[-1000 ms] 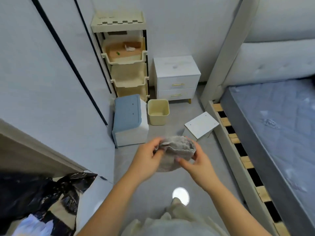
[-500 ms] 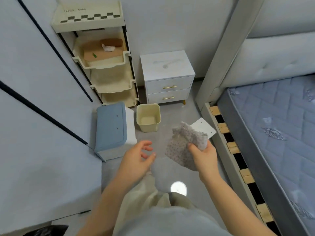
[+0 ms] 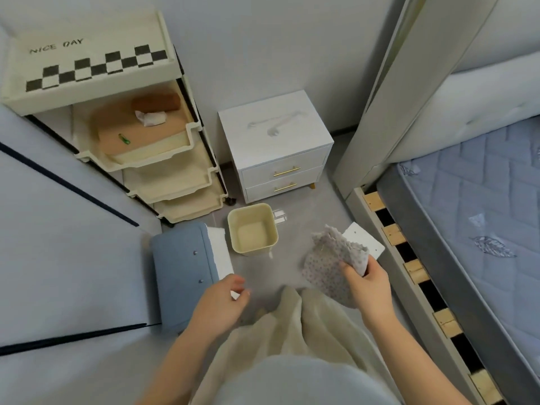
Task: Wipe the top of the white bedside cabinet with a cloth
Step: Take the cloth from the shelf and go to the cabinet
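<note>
Right hand (image 3: 369, 283) has its fingers (image 3: 349, 270) pinched shut on the grey dotted cloth (image 3: 333, 264), bunched ready for wiping I'd guess, left hand (image 3: 220, 302) loosely open and empty, and the smudged white two-drawer bedside cabinet (image 3: 274, 127) sits against the wall, well apart from both.

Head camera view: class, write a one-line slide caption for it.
Right hand holds a dotted cloth; left hand is empty; the smudged white cabinet stands ahead.

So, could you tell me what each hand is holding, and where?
The right hand pinches the dotted grey cloth at its right edge; the left hand holds nothing.
</note>
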